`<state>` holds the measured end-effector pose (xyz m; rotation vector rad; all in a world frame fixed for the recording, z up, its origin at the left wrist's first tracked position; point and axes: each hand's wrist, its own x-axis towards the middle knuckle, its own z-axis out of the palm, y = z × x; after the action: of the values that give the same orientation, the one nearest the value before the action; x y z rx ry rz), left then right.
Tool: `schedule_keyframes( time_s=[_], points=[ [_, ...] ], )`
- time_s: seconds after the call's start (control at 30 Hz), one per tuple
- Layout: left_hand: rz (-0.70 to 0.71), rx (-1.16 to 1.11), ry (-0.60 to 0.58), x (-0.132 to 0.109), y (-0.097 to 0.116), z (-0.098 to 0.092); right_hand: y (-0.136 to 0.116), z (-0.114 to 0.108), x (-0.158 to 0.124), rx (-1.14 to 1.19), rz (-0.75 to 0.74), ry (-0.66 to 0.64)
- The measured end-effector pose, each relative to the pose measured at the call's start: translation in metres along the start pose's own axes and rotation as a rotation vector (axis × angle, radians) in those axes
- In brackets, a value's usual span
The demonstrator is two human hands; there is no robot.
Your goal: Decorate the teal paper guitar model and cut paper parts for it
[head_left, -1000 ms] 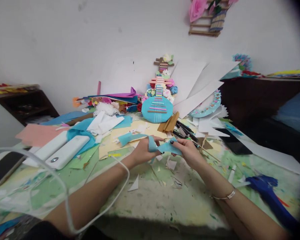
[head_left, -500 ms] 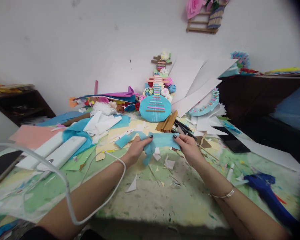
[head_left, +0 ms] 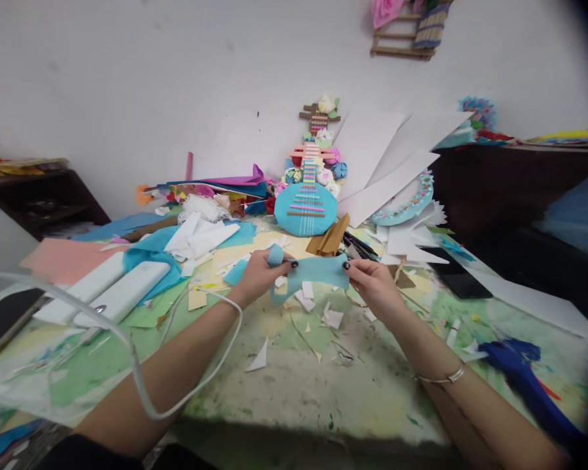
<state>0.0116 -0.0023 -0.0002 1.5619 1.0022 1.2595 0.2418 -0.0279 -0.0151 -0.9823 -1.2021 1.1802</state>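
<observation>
A strip of light blue crepe paper (head_left: pixel 319 271) is stretched between my two hands above the table. My left hand (head_left: pixel 259 277) pinches its left end, with a loop of the same paper rising over the fingers and a loose part hanging below. At the other end, the thumb and fingers of my right hand (head_left: pixel 375 284) are closed on the paper. Just beyond the hands, a blue paper lute model (head_left: pixel 305 222) with coloured strips and paper flowers leans on the wall. Small white paper scraps (head_left: pixel 304 300) lie under the strip.
A blue hot glue gun (head_left: pixel 517 369) and a black phone (head_left: pixel 458 274) lie on the right. White power banks (head_left: pixel 122 297) sit on the left, and a white cable (head_left: pixel 140 385) crosses my left forearm. Brown folded paper (head_left: pixel 329 236) and black pens (head_left: pixel 360 247) lie past my right hand.
The trailing blue paper beside my left hand has swung and now loops up over the fingers. My left hand has shifted slightly left, and the view has tilted a little.
</observation>
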Motion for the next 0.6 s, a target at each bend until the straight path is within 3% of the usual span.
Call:
schedule_keyframes(
  time_s=[0.13, 0.3, 0.47, 0.6],
  points=[
    [-0.039, -0.081, 0.037, 0.005, -0.006, -0.003, -0.002, 0.000, -0.001, 0.000, 0.120, -0.100],
    [-0.053, -0.083, 0.055, 0.007, -0.014, -0.002, 0.000, 0.003, -0.004, -0.044, 0.112, -0.188],
    [-0.119, -0.005, -0.070, 0.007, -0.012, -0.005, 0.003, 0.006, -0.006, -0.155, 0.174, -0.377],
    [-0.050, 0.165, -0.179, 0.002, -0.008, 0.000, 0.002, 0.013, -0.011, -0.106, 0.182, -0.284]
  ],
)
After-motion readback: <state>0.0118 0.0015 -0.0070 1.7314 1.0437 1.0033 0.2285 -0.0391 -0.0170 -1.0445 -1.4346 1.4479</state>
